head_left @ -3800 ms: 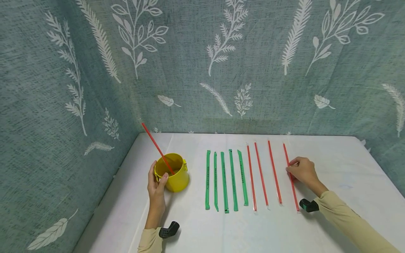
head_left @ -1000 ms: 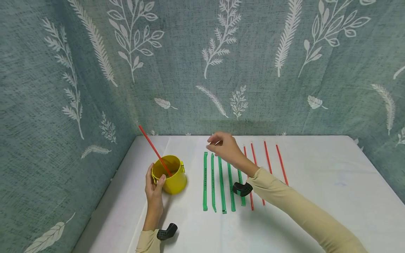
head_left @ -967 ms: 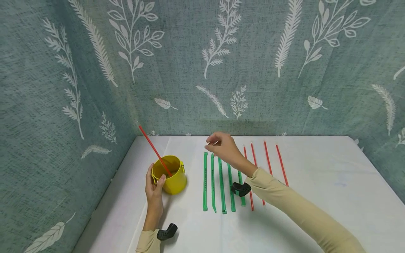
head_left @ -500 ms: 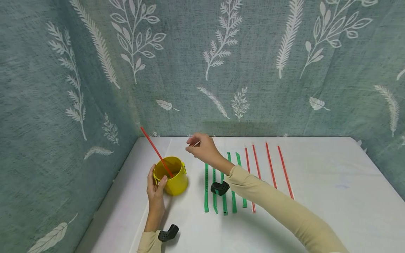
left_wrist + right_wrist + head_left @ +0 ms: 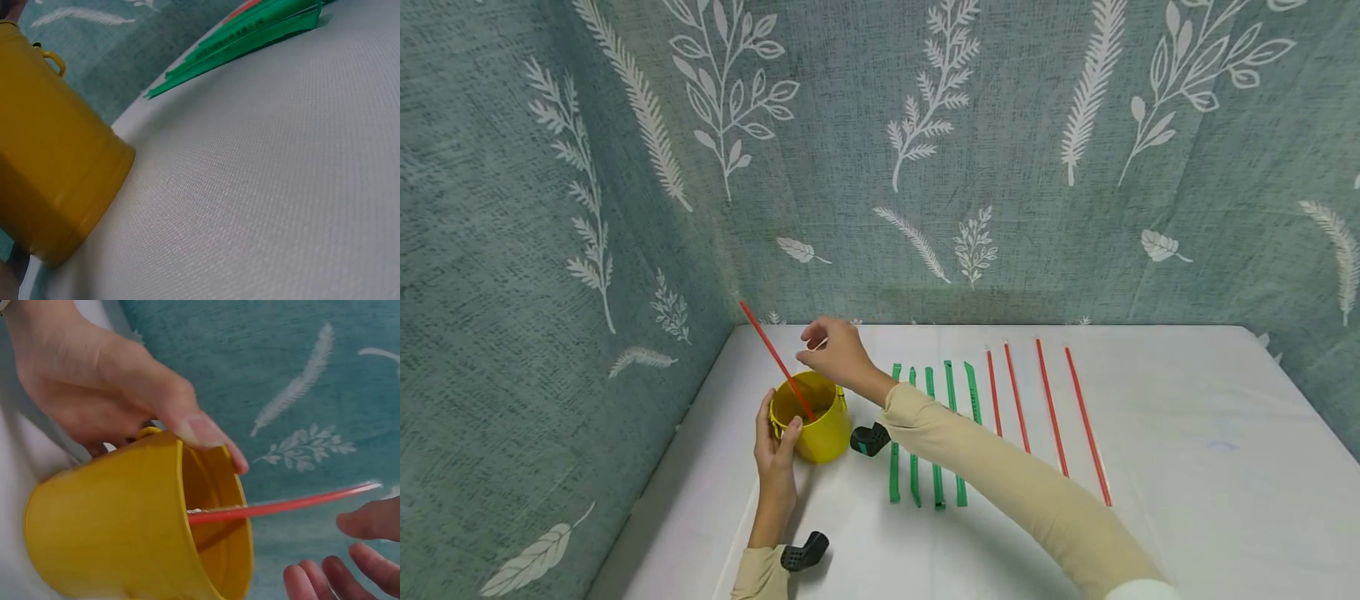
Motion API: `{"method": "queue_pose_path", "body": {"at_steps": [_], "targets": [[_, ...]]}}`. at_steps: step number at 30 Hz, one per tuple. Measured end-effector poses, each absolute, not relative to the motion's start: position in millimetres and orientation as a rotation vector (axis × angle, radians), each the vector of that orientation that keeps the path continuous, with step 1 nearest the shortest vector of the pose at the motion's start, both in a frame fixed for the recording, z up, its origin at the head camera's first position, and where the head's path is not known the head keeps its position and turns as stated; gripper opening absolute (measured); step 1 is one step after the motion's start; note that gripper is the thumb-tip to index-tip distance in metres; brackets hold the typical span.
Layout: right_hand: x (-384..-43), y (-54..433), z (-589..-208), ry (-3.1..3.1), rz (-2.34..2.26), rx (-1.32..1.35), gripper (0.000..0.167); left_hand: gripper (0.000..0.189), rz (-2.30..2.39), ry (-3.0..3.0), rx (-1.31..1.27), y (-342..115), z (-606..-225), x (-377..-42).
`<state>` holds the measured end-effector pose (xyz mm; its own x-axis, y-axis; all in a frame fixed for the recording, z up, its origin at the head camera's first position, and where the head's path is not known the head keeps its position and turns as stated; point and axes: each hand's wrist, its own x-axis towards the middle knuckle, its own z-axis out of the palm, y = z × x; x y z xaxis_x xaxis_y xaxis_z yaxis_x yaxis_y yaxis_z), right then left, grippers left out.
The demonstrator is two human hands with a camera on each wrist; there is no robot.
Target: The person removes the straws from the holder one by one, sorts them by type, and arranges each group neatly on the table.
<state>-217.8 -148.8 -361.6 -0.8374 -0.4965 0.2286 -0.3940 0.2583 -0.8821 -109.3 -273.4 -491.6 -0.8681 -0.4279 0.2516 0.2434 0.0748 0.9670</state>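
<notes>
My left hand (image 5: 775, 467) grips the yellow bucket (image 5: 826, 437) at its rim, thumb on the near side and fingers round the left. A red straw (image 5: 767, 342) in a clear wrapper leans out of the bucket's mouth toward the back left. Just above the far right of the rim hovers my right hand (image 5: 841, 354). In the right wrist view its fingers (image 5: 337, 575) are loosely bent and spread from the thumb beside the wrapped straw, with nothing between them. The left wrist view shows the bucket's side and base on the white cloth.
Several green printed slim packets (image 5: 936, 483) lie in a row right of the bucket, partly under the right forearm. Beyond them lie several red straws (image 5: 1086, 417) in clear wrappers. A patterned green curtain (image 5: 850, 167) rises behind the white table (image 5: 1210, 467).
My right hand has left the rightmost red straw and travelled left over the packets to the bucket. That straw stays on the table. My left hand keeps its grip on the bucket.
</notes>
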Motion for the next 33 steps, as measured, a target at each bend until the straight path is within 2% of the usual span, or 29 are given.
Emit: {"method": "queue_pose_path", "body": {"at_steps": [10, 17, 26, 33], "targets": [[-213.4, -179.4, -376.1, 2.528, -1.516, -0.885, 0.030, 0.061, -1.821, -1.935, 0.189, -272.7, -494.1, -110.2], [-210.6, -186.6, -385.7, 2.578, -1.533, -0.947, 0.017, 0.060, -1.814, -1.926, 0.199, -275.1, -494.5, -109.3], [-209.7, -188.1, -394.1, 2.647, -1.458, -1.056, 0.014, 0.062, -1.861, -1.916, 0.187, -271.2, -492.8, -110.6], [-208.3, -180.1, -388.6, 2.579, -1.770, -1.156, 0.010, 0.062, -1.843, -1.930, 0.196, -265.9, -474.3, -101.5]]}}
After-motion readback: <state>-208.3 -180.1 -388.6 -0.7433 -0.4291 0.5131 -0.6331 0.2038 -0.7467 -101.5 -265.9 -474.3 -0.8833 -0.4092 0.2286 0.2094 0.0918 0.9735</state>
